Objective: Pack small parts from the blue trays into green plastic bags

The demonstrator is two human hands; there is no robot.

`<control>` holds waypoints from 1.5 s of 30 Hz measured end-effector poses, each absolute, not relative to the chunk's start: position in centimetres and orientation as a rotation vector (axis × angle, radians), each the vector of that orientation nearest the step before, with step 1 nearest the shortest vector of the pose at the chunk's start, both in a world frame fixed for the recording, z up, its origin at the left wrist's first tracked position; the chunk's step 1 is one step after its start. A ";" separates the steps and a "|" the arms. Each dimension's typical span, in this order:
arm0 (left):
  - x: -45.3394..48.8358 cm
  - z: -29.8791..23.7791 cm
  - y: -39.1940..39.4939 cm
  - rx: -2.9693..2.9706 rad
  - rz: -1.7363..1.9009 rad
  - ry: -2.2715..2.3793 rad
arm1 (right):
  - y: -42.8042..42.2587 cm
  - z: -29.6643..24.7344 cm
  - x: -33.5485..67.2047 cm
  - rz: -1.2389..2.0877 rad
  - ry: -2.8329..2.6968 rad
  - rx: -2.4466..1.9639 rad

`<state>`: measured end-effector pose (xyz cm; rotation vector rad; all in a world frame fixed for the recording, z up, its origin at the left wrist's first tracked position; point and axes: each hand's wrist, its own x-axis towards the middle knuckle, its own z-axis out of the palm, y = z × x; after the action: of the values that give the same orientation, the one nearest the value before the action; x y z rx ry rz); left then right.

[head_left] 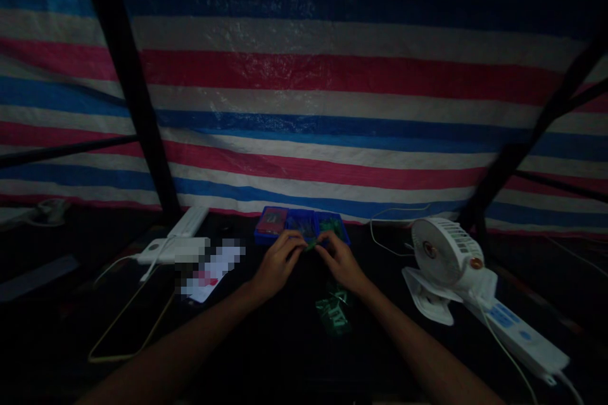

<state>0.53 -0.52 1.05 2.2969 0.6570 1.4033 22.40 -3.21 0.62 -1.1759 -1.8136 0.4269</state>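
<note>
Between the fingertips of both hands is a small green piece (310,245), too dim and small to name more exactly. My left hand (280,259) pinches it from the left, and my right hand (341,261) pinches it from the right. Just beyond them lies a blue divided tray (260,239). Its left compartment holds a reddish stack (272,220), the middle one some dark bluish pieces (300,223), and the right one green pieces (331,225). Nearer to me, below my right hand, several green plastic-looking packets (334,313) with pale marks lie on the dark table.
A white fan (441,253) stands at the right, beside a white power strip (527,335). Leftward lie a phone with a lit screen (206,281), a white box-like device (164,249) with cables and a yellow-edged dark object (128,323). Striped sheeting (308,76) hangs behind dark frame bars (135,95).
</note>
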 end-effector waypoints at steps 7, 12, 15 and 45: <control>0.4 0.6 0.1 2.238 1.285 0.756 | -3.2 0.7 22.3 0.386 -1.804 -1.171; 0.4 0.5 0.2 2.212 1.209 0.807 | -2.9 0.6 22.5 0.392 -1.770 -1.150; 0.5 0.3 0.2 2.220 1.203 0.806 | -2.7 0.7 22.7 0.384 -1.784 -1.100; 0.6 0.5 0.2 2.281 1.208 0.925 | -3.2 1.2 22.3 0.295 -1.814 -1.145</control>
<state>0.57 0.15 0.54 2.2808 0.9247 1.2077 22.35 -3.23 1.25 -1.1451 -1.8144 0.2955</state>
